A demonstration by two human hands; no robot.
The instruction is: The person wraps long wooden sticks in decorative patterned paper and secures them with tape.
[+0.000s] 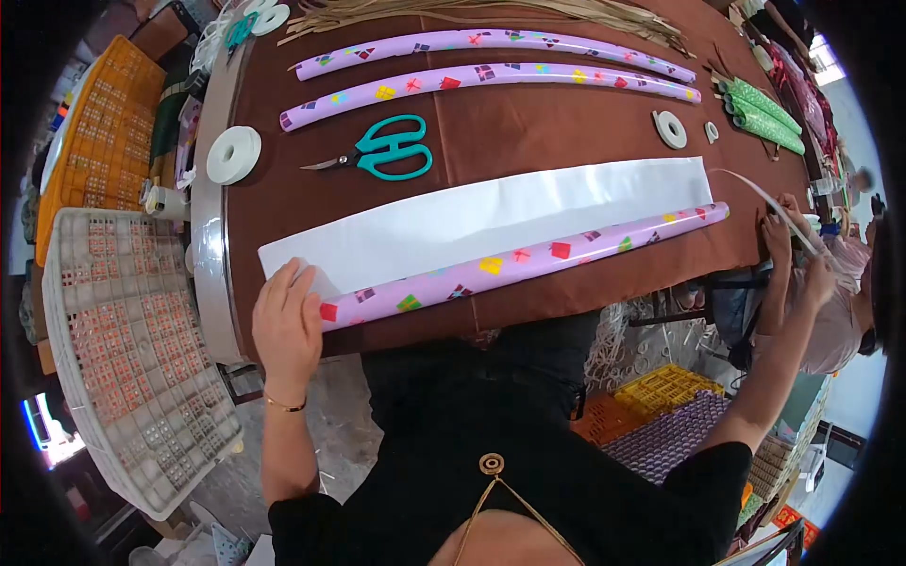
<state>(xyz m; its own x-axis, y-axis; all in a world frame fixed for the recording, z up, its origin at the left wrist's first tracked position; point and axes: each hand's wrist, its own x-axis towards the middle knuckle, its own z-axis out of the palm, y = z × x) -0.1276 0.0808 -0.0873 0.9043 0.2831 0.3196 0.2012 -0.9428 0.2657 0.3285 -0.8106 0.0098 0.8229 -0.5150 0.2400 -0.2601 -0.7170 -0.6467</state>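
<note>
A sheet of lilac wrapping paper with a gift-box print lies partly rolled on the brown table, its white back (491, 222) facing up and the rolled part (528, 262) along the near edge. My left hand (288, 316) grips the left end of this roll, fingertips on the white sheet. Far out to the right, my right hand (819, 281) is closed on a thin white strip of tape (755, 189), which curves back toward the sheet's far right corner. Teal-handled scissors (392, 149) lie partly open beyond the sheet.
Two finished lilac rolls (491, 83) lie farther back, near brown strips (491, 14). White tape rolls (234, 155) sit left and right. Green rolls (763, 113) lie at the far right. Another person's hand (780, 231) is close to my right hand. Plastic crates (132, 349) stand left.
</note>
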